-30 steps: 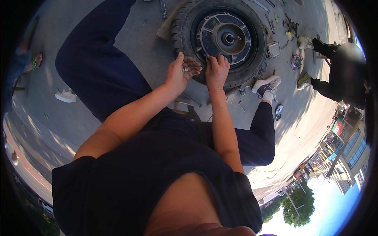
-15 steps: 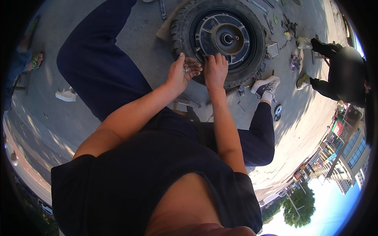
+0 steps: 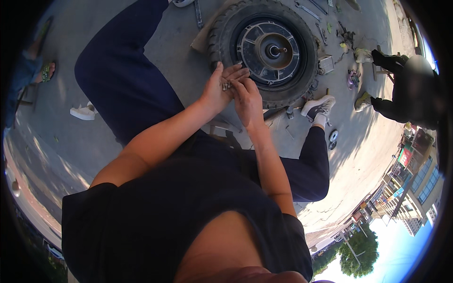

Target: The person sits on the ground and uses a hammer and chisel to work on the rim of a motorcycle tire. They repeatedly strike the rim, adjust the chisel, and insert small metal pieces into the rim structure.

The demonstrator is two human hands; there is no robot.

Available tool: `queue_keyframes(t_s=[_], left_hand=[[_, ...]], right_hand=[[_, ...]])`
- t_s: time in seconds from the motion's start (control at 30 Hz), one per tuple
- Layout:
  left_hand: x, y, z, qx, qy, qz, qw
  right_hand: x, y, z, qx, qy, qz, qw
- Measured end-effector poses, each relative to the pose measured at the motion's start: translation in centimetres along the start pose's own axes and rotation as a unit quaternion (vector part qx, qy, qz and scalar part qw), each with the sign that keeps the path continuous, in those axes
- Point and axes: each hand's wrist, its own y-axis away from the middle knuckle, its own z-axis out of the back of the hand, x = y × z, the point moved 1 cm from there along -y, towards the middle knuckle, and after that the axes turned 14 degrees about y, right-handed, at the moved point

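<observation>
Tilting the left hand [image 3: 217,91], fingers parted, could spill its screws [image 3: 226,87] near the wheel [image 3: 269,35]; right hand's [image 3: 248,100] fingers bunched, pinch unclear.

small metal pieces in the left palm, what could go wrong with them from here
The small metal pieces lie loose on the open left hand, so a tilt could spill them. The right hand, its fingertips close to them, might knock one off. Any that fall could bounce off the nearby wheel or get lost on the ground.

Outdoor daylt; ground [image 3: 347,113] w/ dappled shadows, sky [image 3: 396,247] v. bright lower rt, fisheye bend at edges.
</observation>
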Motion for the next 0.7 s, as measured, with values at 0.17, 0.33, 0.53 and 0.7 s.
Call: queue_keyframes(t_s=[0.17, 0.33, 0.53, 0.7], left_hand=[[0.3, 0.1, 1.3, -0.006, -0.01, 0.018, 1.0], [-0.2, -0.3, 3.4, -0.019, -0.092, -0.027, 0.995], [-1.3, 0.2, 2.1, -0.057, -0.272, -0.034, 0.96], [-2.0, -0.3, 0.8, -0.076, -0.311, -0.068, 0.945]], right_hand=[[0.1, 1.3, -0.6, 0.019, -0.074, -0.102, 0.992], [-2.0, 0.5, 0.1, -0.028, -0.178, -0.215, 0.96], [-4.9, -3.0, -0.6, -0.038, -0.024, -0.148, 0.988], [-5.3, -5.6, -1.6, -0.071, 0.064, -0.06, 0.994]])
